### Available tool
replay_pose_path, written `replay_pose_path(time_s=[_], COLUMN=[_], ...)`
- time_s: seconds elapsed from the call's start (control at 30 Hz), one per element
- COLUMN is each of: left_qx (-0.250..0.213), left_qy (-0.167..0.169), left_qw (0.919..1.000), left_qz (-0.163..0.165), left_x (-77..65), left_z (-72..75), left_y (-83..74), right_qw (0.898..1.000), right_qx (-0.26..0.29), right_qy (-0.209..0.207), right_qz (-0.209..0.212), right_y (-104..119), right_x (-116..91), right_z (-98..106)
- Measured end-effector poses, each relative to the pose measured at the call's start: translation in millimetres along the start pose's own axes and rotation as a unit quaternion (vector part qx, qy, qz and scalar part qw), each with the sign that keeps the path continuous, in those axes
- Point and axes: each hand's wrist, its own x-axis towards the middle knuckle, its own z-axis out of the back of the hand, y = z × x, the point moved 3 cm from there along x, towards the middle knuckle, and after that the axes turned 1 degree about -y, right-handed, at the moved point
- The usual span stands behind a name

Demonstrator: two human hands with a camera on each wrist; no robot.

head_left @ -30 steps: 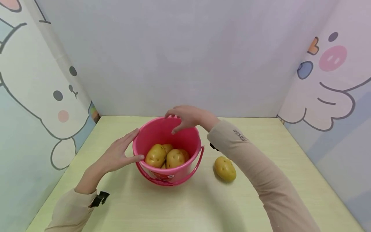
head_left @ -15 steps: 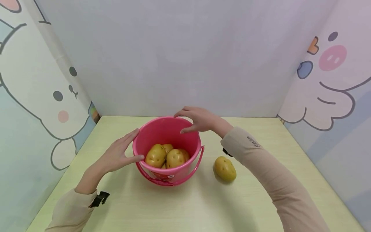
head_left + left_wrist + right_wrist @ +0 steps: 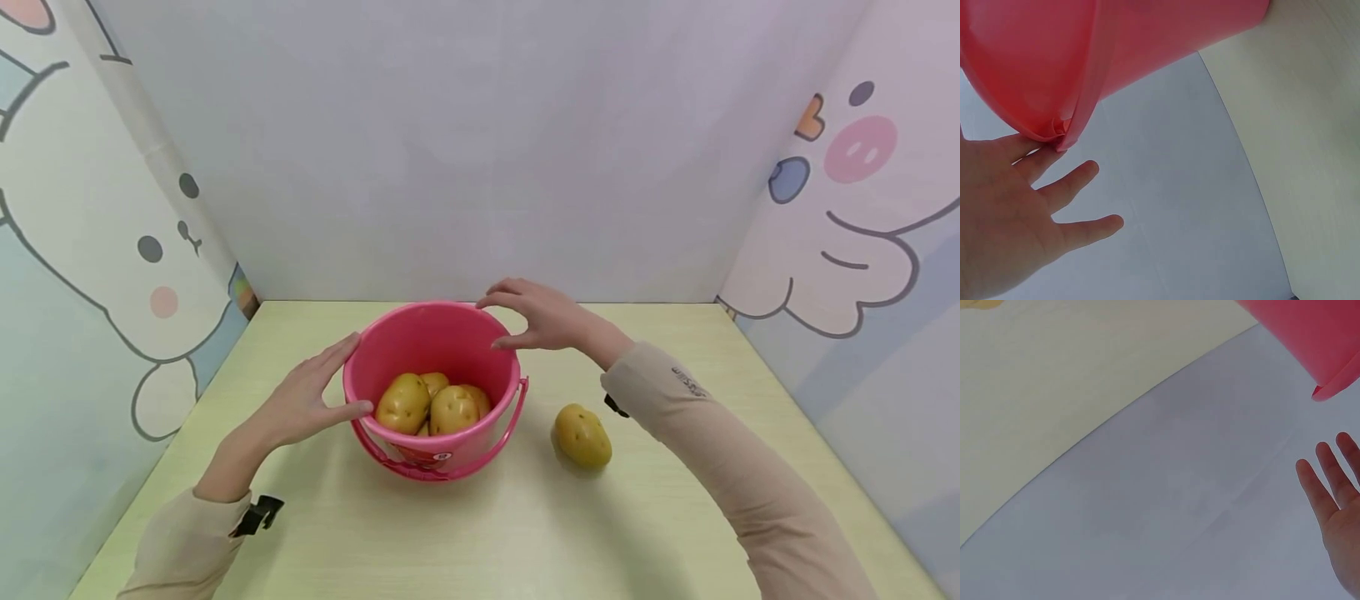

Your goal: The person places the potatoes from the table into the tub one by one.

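A pink bucket with several yellow potatoes in it stands on the table. My left hand rests on its left rim, thumb at the front edge and fingertips further back. In the left wrist view, that hand has two fingers touching the rim by the handle joint; the others are spread apart from it. Over the right side of the rim is my right hand, fingers apart and holding nothing. The right wrist view shows this hand apart from the bucket.
One more potato lies on the pale table, right of the bucket. The bucket's pink handle hangs down in front. A grey-white wall stands behind, with cartoon-printed panels at both sides.
My right hand has moved to the right, from over the back of the bucket to its right rim. The left hand, bucket and potatoes have stayed in place.
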Motion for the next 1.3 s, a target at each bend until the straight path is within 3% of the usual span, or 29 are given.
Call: replay_pose_path(time_s=[0.5, 0.8, 1.3], left_qx=[0.001, 0.002, 0.003], left_qy=[0.000, 0.004, 0.005], left_qw=[1.0000, 1.0000, 1.0000], left_qz=[0.003, 0.006, 0.005], left_x=[0.0, 0.0, 0.7], left_z=[0.5, 2.5, 1.4], left_y=[-0.9, -3.3, -2.1], right_qw=[0.999, 0.999, 0.998], right_qx=[0.002, 0.006, 0.033], right_qy=[-0.054, -0.037, -0.002], right_qz=[0.002, -0.038, -0.050], right_y=[-15, -24, -31], right_x=[-41, -65, -105], right_z=[0, -14, -50])
